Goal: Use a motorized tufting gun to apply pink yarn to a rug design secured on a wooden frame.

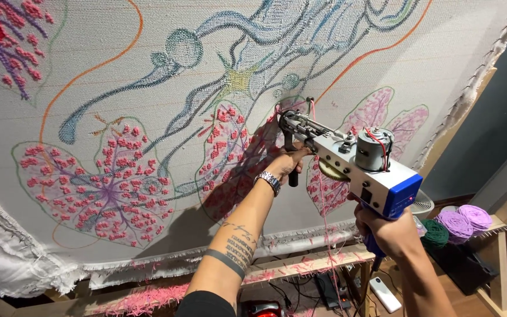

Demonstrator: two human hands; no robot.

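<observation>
Head view: my left hand (286, 164) is wrapped tight around the black front handle (292, 170) of the tufting gun (353, 158), fingers closed on it, a metal watch (270, 181) on the wrist. My right hand (387, 230) is clenched on the rear handle under the blue end of the gun, fingers pressed together round it; the handle itself is mostly hidden by the hand. So the gun sits between the two grips, above and left of the right hand, just right of the left hand, tilted with its needle tip (281, 117) up-left and touching the stretched cloth (148, 88). The tip meets the cloth at the edge of a pink tufted leaf shape (230, 152). A pink yarn strand (324, 223) hangs down from the gun. Another pink tufted leaf (104, 182) lies well to the left. The cloth is held on a wooden frame (312, 264) with pink fluff along its lower rail. Purple yarn balls (465, 220) and a green one (435, 233) sit at lower right, near my right hand. A white remote-like block (384, 293) lies on the floor below.
</observation>
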